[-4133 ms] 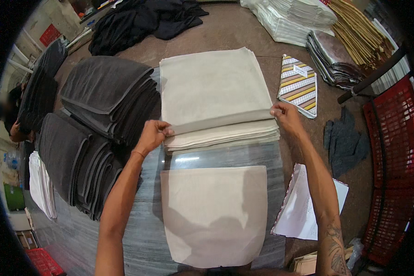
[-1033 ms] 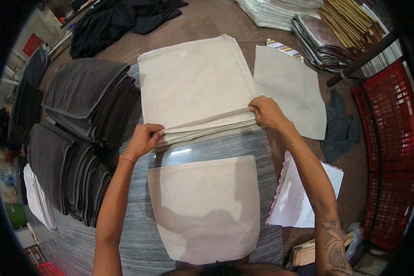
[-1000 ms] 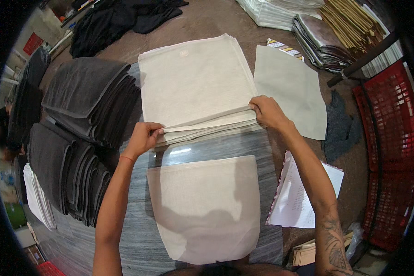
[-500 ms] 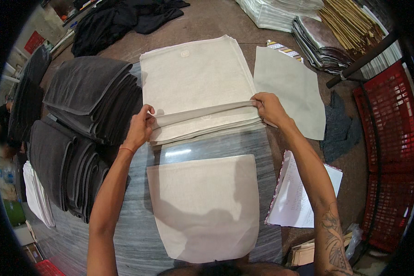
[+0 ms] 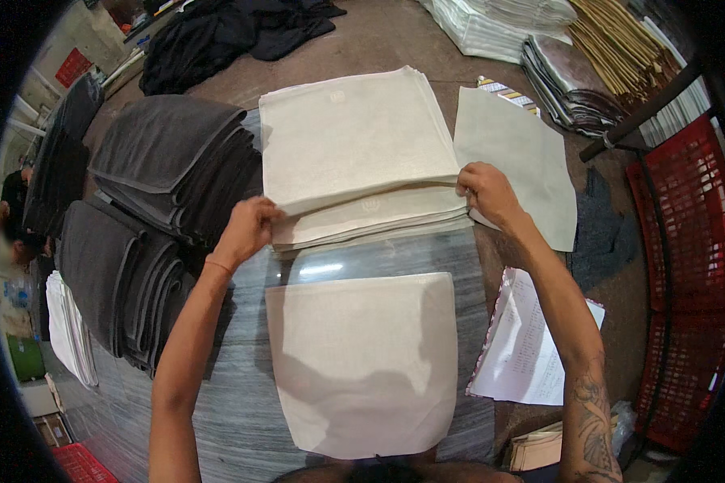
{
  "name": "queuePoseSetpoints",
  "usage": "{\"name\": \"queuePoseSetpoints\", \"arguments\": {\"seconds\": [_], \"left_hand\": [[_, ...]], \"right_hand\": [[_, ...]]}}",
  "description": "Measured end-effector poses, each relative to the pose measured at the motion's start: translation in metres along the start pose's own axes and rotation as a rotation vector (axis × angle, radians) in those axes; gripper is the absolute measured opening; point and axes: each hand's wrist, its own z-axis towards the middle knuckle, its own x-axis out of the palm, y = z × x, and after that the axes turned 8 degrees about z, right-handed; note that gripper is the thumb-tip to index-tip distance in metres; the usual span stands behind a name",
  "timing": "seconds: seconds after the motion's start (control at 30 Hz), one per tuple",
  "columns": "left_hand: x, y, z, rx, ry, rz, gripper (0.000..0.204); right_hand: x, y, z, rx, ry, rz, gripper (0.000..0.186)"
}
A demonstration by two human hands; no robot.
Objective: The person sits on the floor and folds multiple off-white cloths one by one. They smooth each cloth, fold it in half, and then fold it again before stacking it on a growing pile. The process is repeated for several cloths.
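A stack of cream cloth squares [image 5: 354, 133] lies on the grey marble-look board [image 5: 298, 406], with a small pale emblem on its top layer. My left hand [image 5: 254, 221] pinches the near left corner of a raised layer, and my right hand [image 5: 487, 189] grips its near right corner. Beneath that lifted edge another layer shows a similar emblem. A separate cream piece [image 5: 361, 362] lies flat nearer me, under shadows. Beside my right hand lies a pale grey-green sheet [image 5: 519, 153], partly covering a striped item [image 5: 507, 88].
Folded charcoal fabric piles [image 5: 117, 274] stand left, near white cloths [image 5: 68, 326]. Black fabric [image 5: 225, 36] lies at the back; white, brown and gold bundles [image 5: 620, 56] sit back right. Right are red crates [image 5: 677, 225], a dark rod [image 5: 636, 121] and papers [image 5: 524, 346]. Another person [image 5: 16, 209] is at far left.
The pale sheet has appeared over the striped item since the oldest frame. My hands have shifted slightly upward since a second ago, and more of the emblem-marked lower layer shows below the lifted edge.
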Motion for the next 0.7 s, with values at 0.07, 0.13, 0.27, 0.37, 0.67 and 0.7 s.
{"name": "queuePoseSetpoints", "arguments": {"seconds": [0.07,0.13,0.27,0.37,0.67,0.7], "left_hand": [[0.014,-0.005,-0.015,-0.040,0.134,-0.002,0.027],[0.013,-0.024,-0.018,-0.050,0.122,0.068,0.027],[0.019,-0.025,-0.022,-0.023,0.084,0.188,0.031],[0.016,-0.017,-0.014,-0.090,0.135,0.055,0.027],[0.009,-0.005,0.010,-0.299,0.290,-0.093,0.018],[0.010,-0.002,0.011,-0.327,0.276,-0.140,0.018]], "right_hand": [[0.006,0.001,-0.012,-0.051,0.111,-0.037,0.014],[0.006,0.009,-0.016,-0.040,0.090,-0.013,0.013],[0.005,0.017,-0.015,-0.033,0.179,-0.042,0.015],[0.005,0.011,-0.012,0.001,0.187,0.001,0.015],[0.011,-0.017,0.003,0.295,0.260,0.218,0.018],[0.012,-0.023,0.004,0.349,0.247,0.278,0.019]]}}
